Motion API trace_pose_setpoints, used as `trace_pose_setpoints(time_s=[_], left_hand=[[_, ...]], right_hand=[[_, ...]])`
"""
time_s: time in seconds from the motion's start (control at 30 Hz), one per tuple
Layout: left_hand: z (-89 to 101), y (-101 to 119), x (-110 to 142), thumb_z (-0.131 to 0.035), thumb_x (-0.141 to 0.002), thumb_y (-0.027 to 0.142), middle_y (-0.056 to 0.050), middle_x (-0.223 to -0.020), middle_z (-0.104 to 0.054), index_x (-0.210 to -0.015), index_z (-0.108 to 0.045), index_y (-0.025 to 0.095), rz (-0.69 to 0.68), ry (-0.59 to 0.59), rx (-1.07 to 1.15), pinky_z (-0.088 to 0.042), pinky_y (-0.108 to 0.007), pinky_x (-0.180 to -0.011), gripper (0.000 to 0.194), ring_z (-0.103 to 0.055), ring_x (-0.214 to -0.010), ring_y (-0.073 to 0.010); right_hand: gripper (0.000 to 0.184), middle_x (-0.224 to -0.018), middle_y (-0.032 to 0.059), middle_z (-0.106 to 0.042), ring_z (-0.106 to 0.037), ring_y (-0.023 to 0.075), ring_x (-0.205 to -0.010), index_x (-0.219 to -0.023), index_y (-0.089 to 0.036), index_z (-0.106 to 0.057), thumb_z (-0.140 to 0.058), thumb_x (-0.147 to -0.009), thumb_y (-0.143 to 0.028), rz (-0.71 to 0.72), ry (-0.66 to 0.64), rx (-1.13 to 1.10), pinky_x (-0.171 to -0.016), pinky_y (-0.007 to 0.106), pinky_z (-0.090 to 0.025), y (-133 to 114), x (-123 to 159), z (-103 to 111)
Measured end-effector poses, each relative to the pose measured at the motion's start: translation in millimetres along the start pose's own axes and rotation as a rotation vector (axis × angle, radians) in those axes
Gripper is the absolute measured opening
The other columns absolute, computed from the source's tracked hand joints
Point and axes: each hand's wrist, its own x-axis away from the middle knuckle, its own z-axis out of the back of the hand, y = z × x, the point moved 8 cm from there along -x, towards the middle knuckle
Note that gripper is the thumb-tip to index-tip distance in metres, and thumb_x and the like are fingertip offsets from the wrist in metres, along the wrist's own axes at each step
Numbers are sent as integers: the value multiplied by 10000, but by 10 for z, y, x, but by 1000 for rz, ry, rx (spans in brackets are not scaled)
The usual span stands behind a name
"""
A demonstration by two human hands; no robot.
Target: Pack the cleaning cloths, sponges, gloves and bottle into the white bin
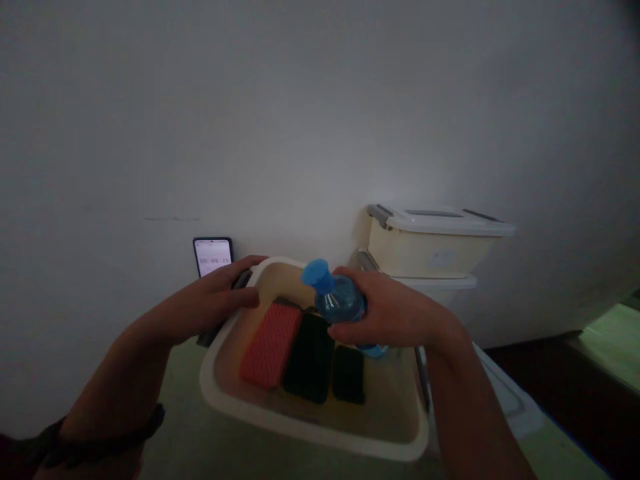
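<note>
My right hand point(385, 307) is wrapped round a clear plastic bottle point(340, 300) with a wide blue cap, tilted over a cream storage bin point(315, 430). My left hand point(227, 290) grips the bin's left rim, thumb inside and fingers over the outer edge. On the bin's floor lie a red textured pad point(273, 343), a large dark green pad point(309, 360) and a smaller dark green pad point(349, 375), side by side. The lower part of the bottle is partly hidden by my right hand.
A phone point(213, 253) with a lit screen leans against the wall behind my left hand. At the back right, a lidded cream box point(420, 250) sits on another box. A pale lid point(510, 393) lies right of my right forearm.
</note>
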Motion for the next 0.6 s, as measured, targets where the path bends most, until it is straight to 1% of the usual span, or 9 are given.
trace_pose_setpoints(time_s=[0.13, 0.23, 0.3, 0.4, 0.5, 0.6], left_hand=[[-107, -62, -62, -573, -607, 304, -45, -860, -668, -1032, -604, 243, 21, 12, -92, -504, -314, -659, 430, -614, -798, -272], [-150, -32, -69, -567, -605, 290, -30, -823, -673, -1029, -602, 250, 38, 14, -135, -502, -291, -626, 427, -622, -746, -251], [-149, 13, -56, -576, -609, 308, -26, -839, -672, -1013, -605, 251, 32, 19, -157, -497, -281, -633, 409, -626, -742, -239], [-111, 76, -19, -569, -626, 337, -35, -832, -668, -1003, -605, 237, 35, 60, -224, -491, -298, -645, 392, -623, -746, -241], [-79, 127, 18, -547, -644, 353, -50, -857, -659, -1033, -591, 224, 48, 103, -291, -483, -322, -663, 412, -616, -775, -249], [-68, 155, 35, -538, -648, 347, -58, -915, -650, -1063, -579, 222, 61, 127, -306, -478, -329, -683, 435, -610, -806, -246]], right_hand=[[378, -729, -19, -622, -559, 145, -618, -957, -214, -592, -655, -591, -283, -18, -91, 62, -552, 245, -401, 97, 28, -95], [399, -791, -16, -630, -566, 147, -656, -975, -222, -577, -667, -588, -248, 2, -112, 72, -567, 237, -401, 121, 38, -123], [412, -853, -4, -634, -573, 161, -713, -980, -225, -571, -686, -587, -258, 13, -125, 106, -599, 244, -408, 142, 40, -156], [418, -899, 27, -639, -579, 192, -771, -999, -209, -561, -688, -611, -300, 0, -139, 155, -629, 266, -417, 185, 34, -224], [393, -919, 63, -650, -590, 240, -807, -974, -198, -571, -686, -625, -338, -67, -138, 199, -649, 306, -419, 231, 24, -291], [370, -963, 86, -652, -591, 276, -853, -969, -207, -576, -680, -638, -337, -125, -146, 220, -691, 345, -420, 255, 19, -362]])
